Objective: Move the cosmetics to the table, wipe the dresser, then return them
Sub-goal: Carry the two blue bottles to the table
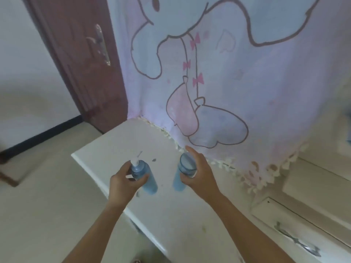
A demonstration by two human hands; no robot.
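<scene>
Over the white dresser top (114, 147) I hold two blue cosmetic bottles. My left hand (123, 182) is shut around the neck of a blue pump bottle (147, 178) with a white pump head; its body points down toward the surface. My right hand (199, 171) grips a blue capped bottle (183, 171) near its clear round cap, index finger stretched out above it. Whether either bottle touches the dresser top, I cannot tell. A small dark speck (153, 160) lies on the surface between the bottles.
A pink cartoon-print cloth (237, 73) with a fringed hem hangs over the back of the dresser. A brown door (79, 59) with a metal handle stands at the left. White drawer fronts with a metal handle (296, 242) lie at the lower right. Pale floor lies to the left.
</scene>
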